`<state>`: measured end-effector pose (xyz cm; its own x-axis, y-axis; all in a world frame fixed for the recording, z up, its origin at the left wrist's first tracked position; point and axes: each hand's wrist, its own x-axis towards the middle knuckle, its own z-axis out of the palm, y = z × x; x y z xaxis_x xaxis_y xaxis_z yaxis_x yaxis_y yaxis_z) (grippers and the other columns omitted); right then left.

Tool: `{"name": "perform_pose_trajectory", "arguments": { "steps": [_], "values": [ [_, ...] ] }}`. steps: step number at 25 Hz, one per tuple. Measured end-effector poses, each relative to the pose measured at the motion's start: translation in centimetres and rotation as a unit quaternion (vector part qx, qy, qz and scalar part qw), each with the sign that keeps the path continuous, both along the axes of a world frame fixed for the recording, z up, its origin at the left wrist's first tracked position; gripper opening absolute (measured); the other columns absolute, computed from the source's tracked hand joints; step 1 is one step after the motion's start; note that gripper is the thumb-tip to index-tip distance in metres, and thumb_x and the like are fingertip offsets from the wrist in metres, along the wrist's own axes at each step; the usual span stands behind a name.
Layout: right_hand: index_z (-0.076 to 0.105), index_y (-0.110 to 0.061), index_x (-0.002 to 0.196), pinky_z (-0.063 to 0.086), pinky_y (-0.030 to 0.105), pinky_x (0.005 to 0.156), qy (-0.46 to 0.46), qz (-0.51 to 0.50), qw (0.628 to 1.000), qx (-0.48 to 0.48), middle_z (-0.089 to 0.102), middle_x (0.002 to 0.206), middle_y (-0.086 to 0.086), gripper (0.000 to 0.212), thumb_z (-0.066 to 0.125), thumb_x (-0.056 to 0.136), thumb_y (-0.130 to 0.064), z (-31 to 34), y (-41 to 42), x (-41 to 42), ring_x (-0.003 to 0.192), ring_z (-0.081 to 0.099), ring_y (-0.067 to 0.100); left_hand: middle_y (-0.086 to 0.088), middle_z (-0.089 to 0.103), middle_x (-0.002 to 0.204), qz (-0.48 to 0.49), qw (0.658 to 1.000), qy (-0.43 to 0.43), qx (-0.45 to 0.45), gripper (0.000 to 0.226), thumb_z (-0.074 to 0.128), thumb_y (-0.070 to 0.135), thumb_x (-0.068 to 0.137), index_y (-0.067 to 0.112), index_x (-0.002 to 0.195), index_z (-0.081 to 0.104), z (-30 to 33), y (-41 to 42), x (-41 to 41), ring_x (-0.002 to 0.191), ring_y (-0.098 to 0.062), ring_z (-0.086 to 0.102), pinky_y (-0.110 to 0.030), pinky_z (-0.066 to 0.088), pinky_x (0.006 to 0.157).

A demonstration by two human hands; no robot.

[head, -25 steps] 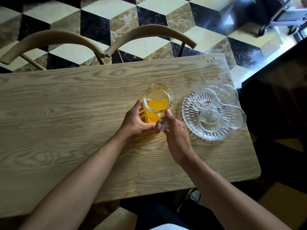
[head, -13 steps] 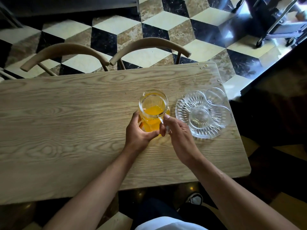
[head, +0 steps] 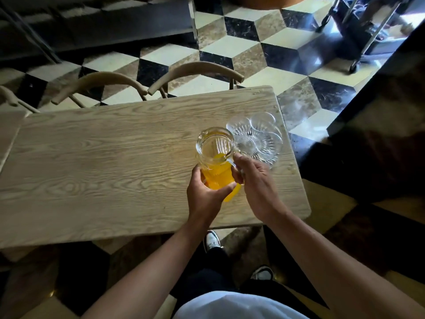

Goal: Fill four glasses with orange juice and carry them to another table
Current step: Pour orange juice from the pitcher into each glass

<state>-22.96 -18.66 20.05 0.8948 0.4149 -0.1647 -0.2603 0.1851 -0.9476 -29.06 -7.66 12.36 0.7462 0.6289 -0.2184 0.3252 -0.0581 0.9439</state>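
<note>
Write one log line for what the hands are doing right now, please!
left hand: cups jug body | right hand: grips handle | juice jug: part full, lifted or not unclear | glass tray: beside jug

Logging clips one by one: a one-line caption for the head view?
Both hands, left hand and right hand, grip clear glass pitcher of orange juice beside round cut-glass tray.

Floor [head: 264,46] of cube-pattern tiles in black, cream and brown marble, sunlit at upper right; light wooden table [head: 103,171] with two curved-back wooden chairs [head: 147,82] at its far edge; dark counter [head: 377,139] at right; wheeled metal cart [head: 365,31] at top right.
</note>
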Motion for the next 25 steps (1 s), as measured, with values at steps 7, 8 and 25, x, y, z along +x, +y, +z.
{"name": "perform_pose_trajectory", "arguments": {
  "steps": [7,8,25],
  "values": [
    [0.04,-0.011,0.064,0.032,0.014,0.049,0.009,-0.025,0.999,-0.034,0.025,0.061,0.004,0.036,0.057,0.093,-0.023,1.3,-8.0,0.9,0.049,0.029,0.005,0.004,0.074,0.116,-0.019,0.999,0.0,-0.026,0.079,0.099,0.027,0.059,0.028,0.126,0.057,-0.2,-8.4,1.0,0.103,-0.009,0.073,-0.03,0.059,0.086],
    [0.039,-0.013,0.063,0.031,0.015,0.049,0.01,-0.028,0.998,-0.049,0.026,0.06,0.004,0.035,0.057,0.091,-0.027,1.5,-9.1,1.4,0.049,0.029,0.005,0.005,0.073,0.118,-0.036,0.999,0.0,-0.035,0.079,0.099,0.027,0.06,0.027,0.127,0.056,-0.2,-9.3,1.3,0.104,-0.007,0.072,-0.026,0.058,0.086],
    [0.039,-0.001,0.057,0.017,0.043,0.055,-0.035,-0.051,0.969,-0.24,0.028,0.059,0.008,0.048,0.054,0.102,-0.01,0.1,-15.7,13.1,0.056,0.021,0.023,0.003,0.066,0.124,-0.211,0.96,0.051,-0.175,0.071,0.096,0.032,0.071,0.017,0.126,0.054,-4.1,-13.4,12.6,0.119,-0.009,0.062,-0.022,0.052,0.096]
  ]
}}
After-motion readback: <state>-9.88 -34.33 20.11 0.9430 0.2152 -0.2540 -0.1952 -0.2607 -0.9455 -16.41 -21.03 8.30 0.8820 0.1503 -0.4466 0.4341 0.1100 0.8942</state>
